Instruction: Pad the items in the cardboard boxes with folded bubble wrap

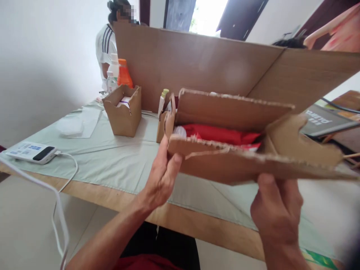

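A long open cardboard box [225, 168] with torn, ragged edges is held up above the near side of the table. My left hand [161, 176] grips its left end, thumb on the near wall. Under the near wall, toward the right, my right hand [277, 206] is closed on the box, with its fingers partly hidden. Inside lie a red packet [222, 133] and a whitish, clear round item [180, 131] I cannot name. A torn flap [303, 138] sticks out at the box's right end.
A smaller cardboard box [126, 116] stands left on the cloth-covered table [109, 161], orange bottle [123, 73] behind it. A tall cardboard panel [197, 63] runs along the back. A power bank [42, 153] with a white cable lies left. A person [107, 41] is beyond the panel.
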